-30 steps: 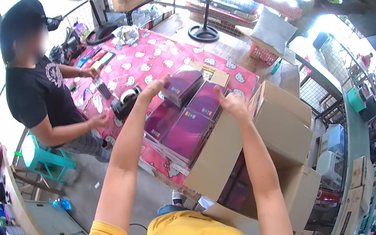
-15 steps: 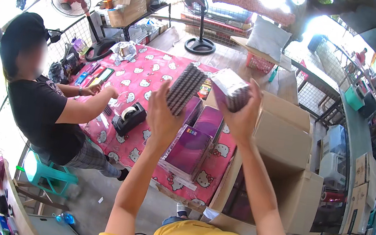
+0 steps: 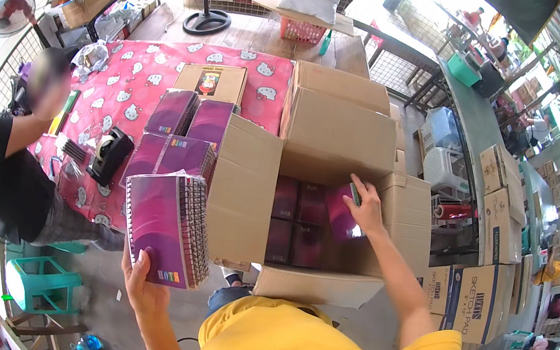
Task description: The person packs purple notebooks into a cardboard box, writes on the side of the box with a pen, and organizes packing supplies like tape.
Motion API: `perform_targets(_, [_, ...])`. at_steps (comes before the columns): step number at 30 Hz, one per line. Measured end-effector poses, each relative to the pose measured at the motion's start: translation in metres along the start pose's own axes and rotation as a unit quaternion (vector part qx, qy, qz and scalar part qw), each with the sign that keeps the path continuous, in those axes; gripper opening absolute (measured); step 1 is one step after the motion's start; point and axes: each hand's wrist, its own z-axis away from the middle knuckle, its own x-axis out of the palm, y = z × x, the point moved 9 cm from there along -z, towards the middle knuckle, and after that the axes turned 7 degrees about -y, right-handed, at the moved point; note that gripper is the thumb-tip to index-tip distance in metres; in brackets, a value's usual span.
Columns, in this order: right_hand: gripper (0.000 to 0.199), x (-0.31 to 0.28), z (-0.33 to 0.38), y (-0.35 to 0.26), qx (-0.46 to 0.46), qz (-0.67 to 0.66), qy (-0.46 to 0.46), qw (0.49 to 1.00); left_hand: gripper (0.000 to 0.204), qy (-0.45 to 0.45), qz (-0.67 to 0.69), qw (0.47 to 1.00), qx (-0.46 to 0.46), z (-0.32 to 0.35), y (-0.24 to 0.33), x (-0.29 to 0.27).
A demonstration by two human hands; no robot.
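**Notebooks going into the box**

The left hand (image 3: 148,290) has its fingers clamped on a stack of spiral notebooks (image 3: 165,227), near left. The right hand (image 3: 363,208) grips one notebook (image 3: 340,213) inside the open cardboard box (image 3: 342,141), partly hidden. Four purple notebooks (image 3: 189,135) lie on the desk (image 3: 128,82).

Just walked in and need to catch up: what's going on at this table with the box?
A person in a yellow shirt holds a stack of purple spiral notebooks in the left hand, while the right hand lowers another notebook into an open cardboard box already holding several. More purple notebooks lie on the red patterned tablecloth beside a black tape dispenser. A co-worker in black sits at the table's left side.
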Motion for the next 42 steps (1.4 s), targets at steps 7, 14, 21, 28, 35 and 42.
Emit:
perform_targets(7, [0.073, 0.188, 0.055, 0.122, 0.089, 0.267, -0.428, 0.859, 0.055, 0.055, -0.015, 0.998, 0.023, 0.041, -0.001, -0.001])
perform_targets(14, [0.082, 0.142, 0.008, 0.049, 0.115, 0.138, -0.509, 0.842, 0.067, -0.009, -0.195, 0.98, 0.038, 0.041, -0.025, 0.077])
perform_targets(21, [0.089, -0.046, 0.011, -0.145, -0.019, -0.422, -0.077, 0.903, 0.112, -0.356, -0.519, 0.773, 0.084, 0.04, -0.138, 0.19])
perform_targets(28, [0.095, 0.006, 0.014, 0.023, 0.194, -0.015, -0.285, 0.939, 0.096, -0.236, -0.463, 0.853, 0.038, 0.013, -0.062, 0.167])
perform_targets(35, [0.107, 0.113, 0.069, 0.069, 0.057, 0.33, -0.447, 0.829, 0.07, 0.046, -0.449, 0.854, 0.257, 0.013, 0.078, 0.05])
perform_targets(42, [0.118, 0.195, 0.076, 0.146, 0.217, 0.26, -0.395, 0.854, 0.053, 0.272, -0.451, 0.821, 0.22, 0.087, 0.144, -0.08])
